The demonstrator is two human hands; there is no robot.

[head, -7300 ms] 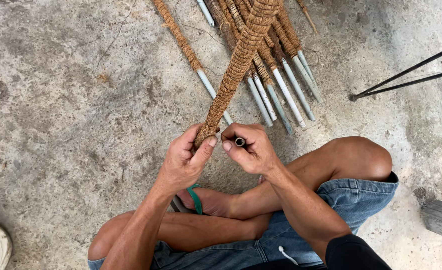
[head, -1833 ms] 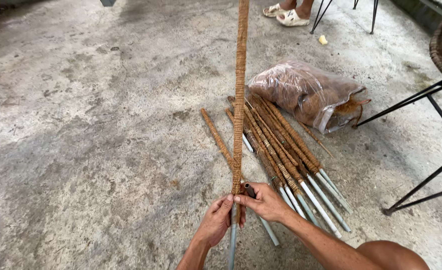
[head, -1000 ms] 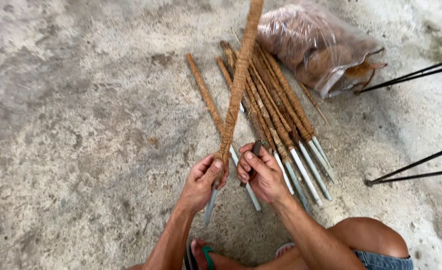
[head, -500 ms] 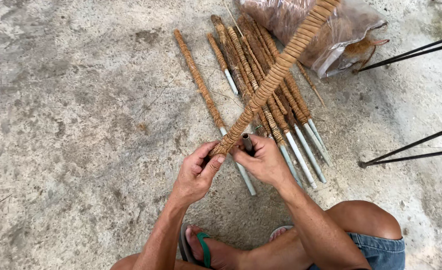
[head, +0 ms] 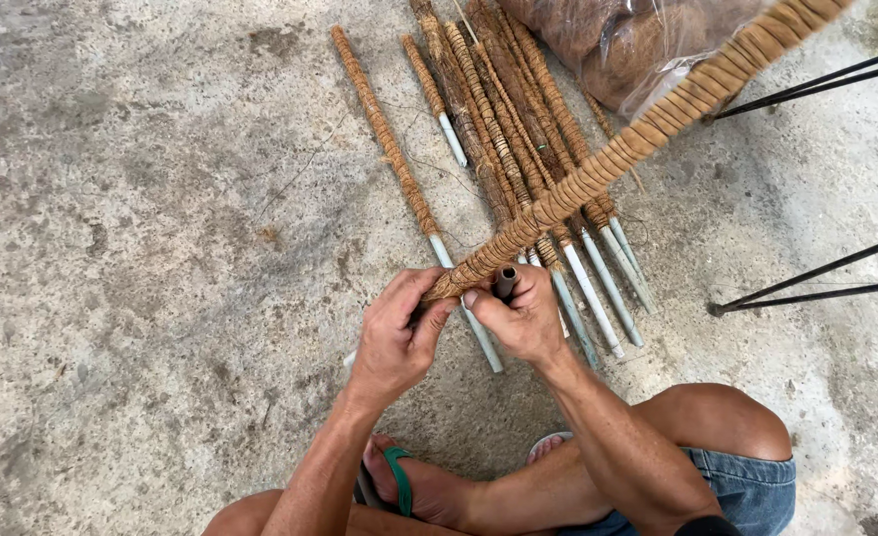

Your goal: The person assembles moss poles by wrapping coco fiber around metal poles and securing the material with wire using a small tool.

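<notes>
- Left hand (head: 394, 333) closed around the lower end of a coir-wrapped pole (head: 617, 159), fingers curled over the brown fibre where the wrapping stops, thumb pressed on top.
- Right hand (head: 523, 313) just beside the left one, touching the same pole end; fingertips (head: 473, 298) pinched at the last turns of the coir, other fingers closed around a small dark tube (head: 505, 281) that sticks up from the fist.
- Held pole raised off the ground, tilted, running from both hands up to the top right corner; lower end low between the hands, upper end out of the frame.
- Under the held pole, on the concrete floor (head: 131, 248), a bundle of finished poles (head: 518, 149) lying side by side, brown wrapped part away from the person, bare grey pipe ends toward the person.
- One single pole (head: 389, 149) lying a bit apart, left of the bundle, bare pipe end passing close under the hands.
- Clear plastic bag of brown fibre (head: 627, 45) at the top edge, just behind the bundle.
- Thin black metal legs (head: 806, 288) at the right side, standing on the floor, well apart from the hands.
- Below the hands, bare crossed legs, a foot in a green-strapped sandal (head: 399, 481), and blue denim shorts (head: 746, 486) at the bottom right.
</notes>
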